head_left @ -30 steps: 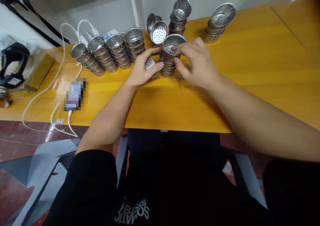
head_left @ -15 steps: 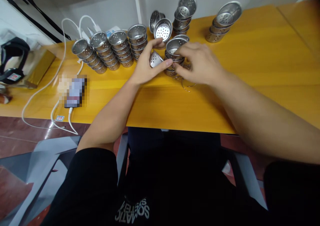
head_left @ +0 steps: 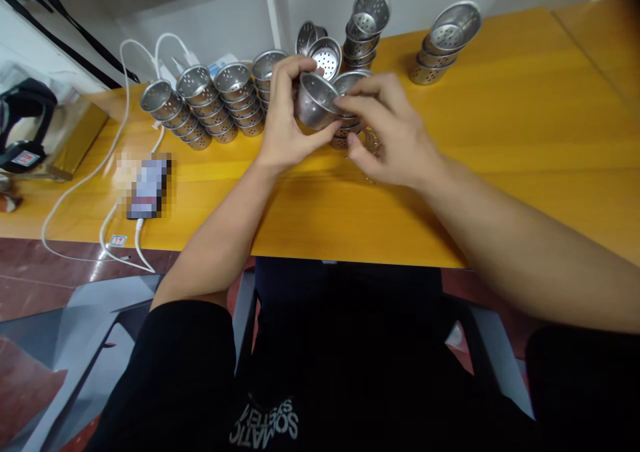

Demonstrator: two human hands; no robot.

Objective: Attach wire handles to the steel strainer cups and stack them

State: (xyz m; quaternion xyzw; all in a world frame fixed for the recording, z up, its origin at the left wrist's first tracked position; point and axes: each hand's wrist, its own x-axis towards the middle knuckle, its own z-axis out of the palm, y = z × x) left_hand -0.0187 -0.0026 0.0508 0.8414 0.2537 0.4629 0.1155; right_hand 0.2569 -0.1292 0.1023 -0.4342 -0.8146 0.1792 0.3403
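My left hand [head_left: 286, 122] is closed around a small perforated metal cup [head_left: 315, 105], its thumb under the cup and its fingers over the far side. The cup is tilted, its mouth facing up. At its right rim are the fingertips of my right hand [head_left: 387, 129]; the thumb is spread apart from them, and I see nothing gripped in that hand. Behind both hands, partly hidden, stands a stack of similar cups [head_left: 353, 82]. Thin wire loops [head_left: 373, 142] lie on the table beside the right fingers.
Several leaning stacks of perforated cups [head_left: 200, 95] line the table's left back. More stacks stand at the back [head_left: 367, 29] and right [head_left: 437, 49], with two loose tilted cups [head_left: 327, 55] behind my hands. A phone [head_left: 149, 189] with white cables [head_left: 123, 99] lies left.
The cup in my left hand has been lifted and turned so its mouth shows. My right fingers have moved from the stack's rim to the held cup's rim.
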